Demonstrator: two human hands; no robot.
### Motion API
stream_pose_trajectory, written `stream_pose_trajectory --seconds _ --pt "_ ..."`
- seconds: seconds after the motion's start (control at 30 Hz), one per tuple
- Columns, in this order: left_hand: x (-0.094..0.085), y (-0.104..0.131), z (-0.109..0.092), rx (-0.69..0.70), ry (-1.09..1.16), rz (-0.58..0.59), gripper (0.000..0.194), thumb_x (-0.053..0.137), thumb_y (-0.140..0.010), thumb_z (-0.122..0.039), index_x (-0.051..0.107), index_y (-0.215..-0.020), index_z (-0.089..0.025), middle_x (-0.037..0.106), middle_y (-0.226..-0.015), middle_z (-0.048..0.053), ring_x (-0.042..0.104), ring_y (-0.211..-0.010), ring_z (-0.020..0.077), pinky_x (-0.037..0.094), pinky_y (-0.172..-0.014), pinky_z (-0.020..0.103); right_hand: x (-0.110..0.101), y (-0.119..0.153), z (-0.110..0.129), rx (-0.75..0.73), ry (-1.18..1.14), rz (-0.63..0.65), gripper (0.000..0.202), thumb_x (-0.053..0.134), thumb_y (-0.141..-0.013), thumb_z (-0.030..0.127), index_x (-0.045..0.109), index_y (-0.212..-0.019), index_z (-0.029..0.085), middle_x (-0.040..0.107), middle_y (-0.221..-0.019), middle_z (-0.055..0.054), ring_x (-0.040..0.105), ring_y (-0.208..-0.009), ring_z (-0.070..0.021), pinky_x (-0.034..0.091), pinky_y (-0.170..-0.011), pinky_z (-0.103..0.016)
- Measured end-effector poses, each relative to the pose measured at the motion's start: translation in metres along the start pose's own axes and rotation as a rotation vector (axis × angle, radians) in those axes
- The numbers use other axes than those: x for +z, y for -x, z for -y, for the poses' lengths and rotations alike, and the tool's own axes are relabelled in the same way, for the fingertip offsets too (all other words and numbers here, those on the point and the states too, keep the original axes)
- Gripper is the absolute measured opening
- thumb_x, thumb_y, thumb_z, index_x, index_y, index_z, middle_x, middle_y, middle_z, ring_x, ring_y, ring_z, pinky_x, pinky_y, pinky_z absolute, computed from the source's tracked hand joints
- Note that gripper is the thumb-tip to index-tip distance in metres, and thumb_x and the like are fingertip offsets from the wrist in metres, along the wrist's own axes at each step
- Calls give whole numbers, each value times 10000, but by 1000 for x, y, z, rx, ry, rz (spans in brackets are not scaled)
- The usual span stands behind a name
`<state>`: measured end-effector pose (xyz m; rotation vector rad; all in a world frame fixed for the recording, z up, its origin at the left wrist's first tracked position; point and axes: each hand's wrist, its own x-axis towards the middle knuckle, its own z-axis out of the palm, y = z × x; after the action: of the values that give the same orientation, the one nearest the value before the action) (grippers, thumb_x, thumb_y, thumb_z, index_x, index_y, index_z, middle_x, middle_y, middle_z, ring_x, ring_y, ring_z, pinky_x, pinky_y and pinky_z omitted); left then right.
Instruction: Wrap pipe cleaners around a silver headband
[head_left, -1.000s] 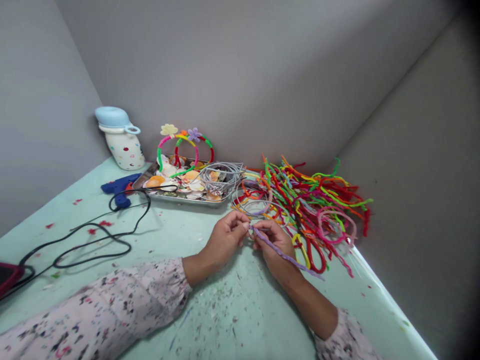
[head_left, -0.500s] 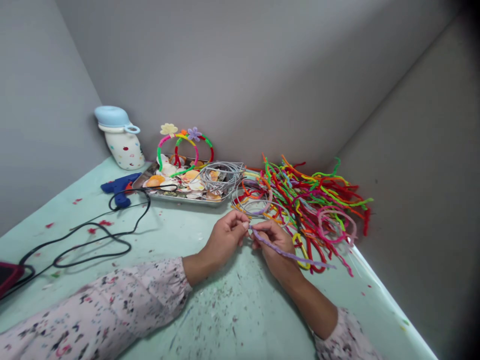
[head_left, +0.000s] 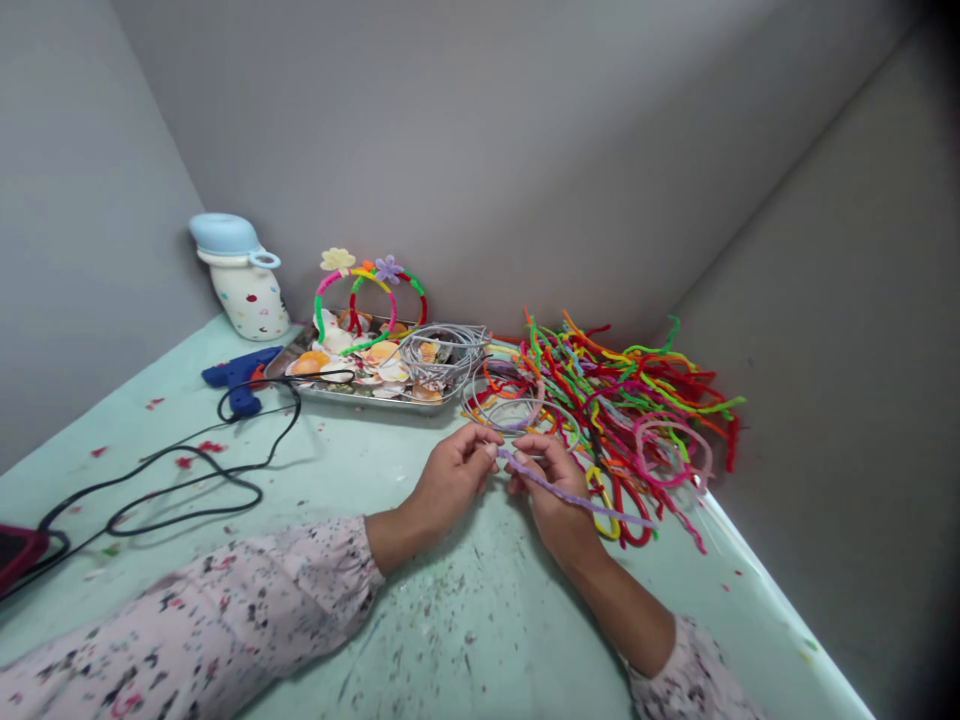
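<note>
A thin purple pipe cleaner (head_left: 570,497) runs from between my fingertips out over my right hand, its free end pointing right. My left hand (head_left: 452,475) pinches its near end between thumb and index finger. My right hand (head_left: 555,490) has its fingers curled around the strip beside the left fingertips. Both hands are just above the pale green table (head_left: 450,640), in front of loops of grey wire (head_left: 517,425). A large heap of colourful pipe cleaners (head_left: 622,390) lies behind and right of my right hand.
A metal tray (head_left: 367,402) holds shell-like pieces, a grey wire coil and two flowered hoops (head_left: 356,272). On the left are a blue glue gun (head_left: 240,375), a black cable (head_left: 262,465) and a white bottle (head_left: 251,295). Grey walls stand behind.
My right hand's fingers have shifted slightly along the purple strip and loosened a little. The strip's free end has moved slightly left. My left hand is nearly still.
</note>
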<state>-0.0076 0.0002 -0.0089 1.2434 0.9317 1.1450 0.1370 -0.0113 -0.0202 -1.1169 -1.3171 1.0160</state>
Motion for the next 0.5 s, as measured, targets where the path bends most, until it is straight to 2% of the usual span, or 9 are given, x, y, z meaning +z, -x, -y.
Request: stream_pose_trajectory --seconds 0.1,0.23,0.5 --pt "0 0 0 19 -68 15 186 502 -886 -327 570 -857 -156 485 -621 -36 411 -511 83 306 -479 224 -1 0 -2 7 33 2 139 579 -868 346 586 -926 220 577 -669 28 532 -561 -107 429 -527 -229" --pt "-2 1 0 52 -155 -1 329 472 -906 -400 511 -683 -162 443 -554 -40 404 -513 90 306 -504 234 -2 1 -7 -8 96 33 152 575 -871 360 597 -914 217 600 -675 17 540 -563 -117 429 -532 -241" --pt "-1 0 0 17 -222 -35 273 546 -857 -392 572 -721 -156 448 -530 -50 382 -492 87 292 -495 233 -4 2 -8 -60 172 38 144 581 -867 362 599 -876 220 601 -658 18 560 -581 -132 437 -554 -256"
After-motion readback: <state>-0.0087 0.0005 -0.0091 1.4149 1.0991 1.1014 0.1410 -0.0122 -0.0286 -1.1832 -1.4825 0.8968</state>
